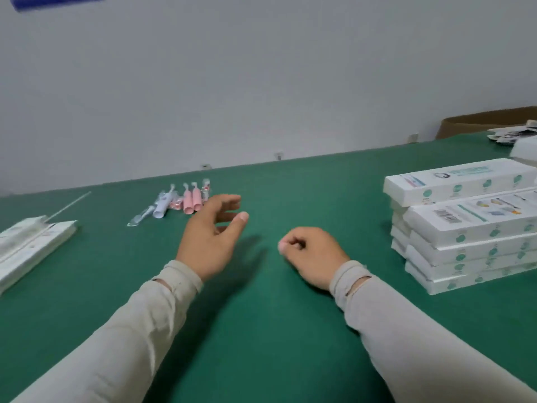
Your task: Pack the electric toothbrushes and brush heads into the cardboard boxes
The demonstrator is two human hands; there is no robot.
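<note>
Several electric toothbrushes [191, 200], pink and white, lie in a loose row on the green table [261, 330] near its far edge, with clear-wrapped brush heads [142, 216] beside them. My left hand [210, 237] hovers just right of and in front of them, fingers spread and relaxed, holding nothing. My right hand [311, 251] rests on the table in the middle, fingers curled into a loose fist with nothing visible in it. A stack of white printed boxes [465, 231] stands at the right. Flat white boxes [29, 245] lie at the left edge.
A thin white stick [69, 205] lies across the left pile. At the far right are a brown carton [479, 120] behind the table and small dark packets [511, 135]. A plain wall rises behind the table's far edge.
</note>
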